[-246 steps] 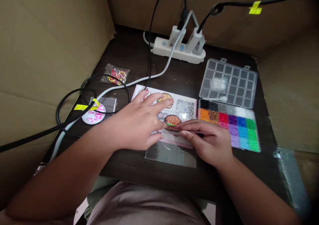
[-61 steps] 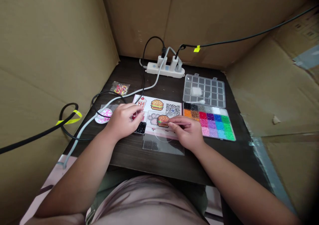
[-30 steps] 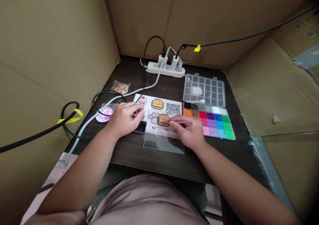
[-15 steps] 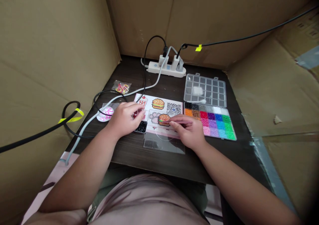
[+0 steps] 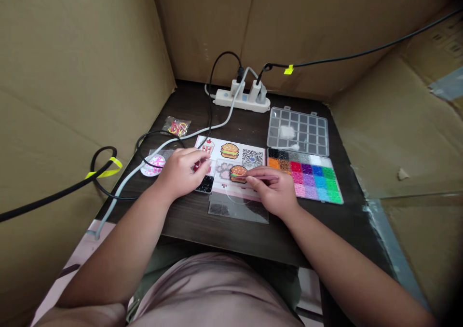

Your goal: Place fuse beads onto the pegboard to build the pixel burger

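Note:
My right hand [image 5: 273, 187] grips slim pink tweezers [image 5: 265, 177], their tip at the burger made of small beads [image 5: 238, 173]. That burger lies on a clear pegboard [image 5: 238, 212] set over a printed pattern sheet [image 5: 213, 146]. The sheet shows a burger picture [image 5: 229, 151] and a QR code. My left hand [image 5: 183, 172] rests at the sheet's left side, thumb and forefinger drawn together; whether anything is between them is hidden. Under and beside its fingers is a small tray of black beads [image 5: 205, 184] with dark red ones, partly covered.
A bead box [image 5: 304, 175] in many colours lies at right, its clear compartment lid [image 5: 298, 131] behind. A white power strip [image 5: 242, 101] with cables stands at the back. At left are a round pink-and-white piece [image 5: 153, 165] and a small bag of rings [image 5: 176, 126]. Cardboard walls surround the table.

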`<move>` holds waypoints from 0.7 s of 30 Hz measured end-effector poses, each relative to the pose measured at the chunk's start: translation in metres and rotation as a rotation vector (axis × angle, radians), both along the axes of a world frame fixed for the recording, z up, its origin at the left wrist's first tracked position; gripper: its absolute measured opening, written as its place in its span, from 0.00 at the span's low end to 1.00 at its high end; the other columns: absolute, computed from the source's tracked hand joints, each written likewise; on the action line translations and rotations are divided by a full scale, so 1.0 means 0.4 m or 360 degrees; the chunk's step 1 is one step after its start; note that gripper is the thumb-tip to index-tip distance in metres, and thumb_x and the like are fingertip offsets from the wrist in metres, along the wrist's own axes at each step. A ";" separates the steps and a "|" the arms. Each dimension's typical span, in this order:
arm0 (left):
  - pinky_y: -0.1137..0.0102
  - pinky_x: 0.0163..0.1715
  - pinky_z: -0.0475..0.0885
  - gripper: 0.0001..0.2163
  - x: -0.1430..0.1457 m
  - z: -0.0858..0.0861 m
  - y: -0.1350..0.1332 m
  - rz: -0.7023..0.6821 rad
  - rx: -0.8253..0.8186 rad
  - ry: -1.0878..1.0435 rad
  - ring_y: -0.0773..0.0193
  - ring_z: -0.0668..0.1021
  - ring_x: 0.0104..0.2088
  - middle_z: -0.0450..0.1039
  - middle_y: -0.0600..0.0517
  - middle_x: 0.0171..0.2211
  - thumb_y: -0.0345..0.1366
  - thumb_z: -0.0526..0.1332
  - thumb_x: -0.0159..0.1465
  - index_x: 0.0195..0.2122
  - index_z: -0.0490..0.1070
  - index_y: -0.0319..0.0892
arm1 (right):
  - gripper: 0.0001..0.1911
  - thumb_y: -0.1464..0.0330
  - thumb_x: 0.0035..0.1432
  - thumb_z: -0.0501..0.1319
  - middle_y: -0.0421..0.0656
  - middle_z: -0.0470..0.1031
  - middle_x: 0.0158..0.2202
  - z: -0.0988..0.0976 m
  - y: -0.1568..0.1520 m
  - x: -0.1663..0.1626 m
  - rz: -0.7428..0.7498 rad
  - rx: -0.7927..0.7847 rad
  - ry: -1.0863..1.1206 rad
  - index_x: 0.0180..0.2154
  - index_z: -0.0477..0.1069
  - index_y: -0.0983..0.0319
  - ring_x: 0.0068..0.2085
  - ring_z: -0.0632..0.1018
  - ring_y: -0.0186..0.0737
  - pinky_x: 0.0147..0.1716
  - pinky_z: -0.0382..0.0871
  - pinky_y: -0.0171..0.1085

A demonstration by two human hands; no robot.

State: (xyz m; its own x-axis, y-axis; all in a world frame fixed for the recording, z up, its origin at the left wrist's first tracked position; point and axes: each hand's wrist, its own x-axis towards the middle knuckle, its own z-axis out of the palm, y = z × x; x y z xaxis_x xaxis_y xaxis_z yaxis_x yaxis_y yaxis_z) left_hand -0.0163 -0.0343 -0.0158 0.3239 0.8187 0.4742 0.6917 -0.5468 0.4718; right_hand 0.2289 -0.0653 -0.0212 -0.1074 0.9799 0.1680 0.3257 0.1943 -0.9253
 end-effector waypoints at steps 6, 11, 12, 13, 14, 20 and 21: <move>0.65 0.36 0.70 0.06 0.001 0.000 0.000 -0.0001 -0.0007 0.0011 0.63 0.77 0.31 0.79 0.50 0.32 0.34 0.59 0.63 0.35 0.76 0.41 | 0.07 0.65 0.55 0.65 0.47 0.81 0.33 -0.001 0.002 -0.002 0.0008 0.0037 -0.0010 0.30 0.78 0.61 0.35 0.81 0.44 0.36 0.76 0.42; 0.66 0.35 0.70 0.07 0.001 0.001 0.000 0.0003 -0.0010 0.0013 0.64 0.77 0.30 0.79 0.51 0.31 0.34 0.59 0.63 0.35 0.76 0.41 | 0.08 0.63 0.55 0.65 0.47 0.82 0.33 -0.002 0.000 -0.001 0.0019 0.0016 -0.0018 0.31 0.78 0.61 0.35 0.82 0.45 0.37 0.77 0.43; 0.66 0.35 0.70 0.07 0.001 0.001 0.000 0.0004 -0.0012 0.0014 0.64 0.77 0.30 0.79 0.51 0.31 0.34 0.59 0.64 0.35 0.76 0.41 | 0.08 0.63 0.55 0.65 0.47 0.82 0.33 -0.003 -0.001 -0.001 0.0016 0.0002 -0.0010 0.31 0.78 0.61 0.35 0.82 0.45 0.37 0.77 0.43; 0.66 0.35 0.70 0.07 0.001 0.002 0.000 0.0005 -0.0014 0.0013 0.64 0.77 0.30 0.79 0.51 0.31 0.34 0.59 0.64 0.35 0.76 0.41 | 0.08 0.63 0.55 0.66 0.48 0.82 0.33 -0.003 -0.001 -0.001 0.0014 -0.0019 0.0004 0.31 0.78 0.61 0.36 0.82 0.45 0.37 0.77 0.43; 0.66 0.35 0.70 0.07 0.001 0.002 0.000 0.0004 -0.0014 0.0010 0.64 0.77 0.30 0.79 0.51 0.31 0.34 0.59 0.64 0.35 0.76 0.41 | 0.09 0.62 0.55 0.66 0.48 0.82 0.33 -0.003 -0.002 0.000 0.0010 -0.0042 0.0020 0.31 0.78 0.61 0.36 0.82 0.45 0.37 0.77 0.43; 0.66 0.35 0.70 0.07 0.001 0.003 0.000 -0.0001 -0.0012 0.0003 0.63 0.77 0.30 0.79 0.50 0.31 0.34 0.59 0.63 0.35 0.76 0.41 | 0.09 0.62 0.55 0.66 0.48 0.82 0.33 -0.003 -0.002 -0.001 -0.0026 -0.0030 0.0003 0.31 0.78 0.62 0.35 0.83 0.45 0.36 0.78 0.42; 0.66 0.35 0.70 0.07 0.001 0.003 0.000 0.0001 -0.0015 0.0001 0.63 0.77 0.31 0.79 0.50 0.32 0.34 0.59 0.63 0.35 0.76 0.41 | 0.09 0.62 0.55 0.66 0.48 0.82 0.33 -0.003 -0.002 -0.001 -0.0025 -0.0031 0.0002 0.31 0.78 0.62 0.36 0.83 0.45 0.36 0.78 0.43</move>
State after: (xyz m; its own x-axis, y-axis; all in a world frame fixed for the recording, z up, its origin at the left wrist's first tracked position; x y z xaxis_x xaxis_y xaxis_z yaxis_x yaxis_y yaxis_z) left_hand -0.0159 -0.0343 -0.0146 0.3239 0.8231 0.4664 0.6921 -0.5422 0.4763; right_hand 0.2286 -0.0662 -0.0226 -0.0920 0.9846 0.1488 0.3273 0.1710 -0.9293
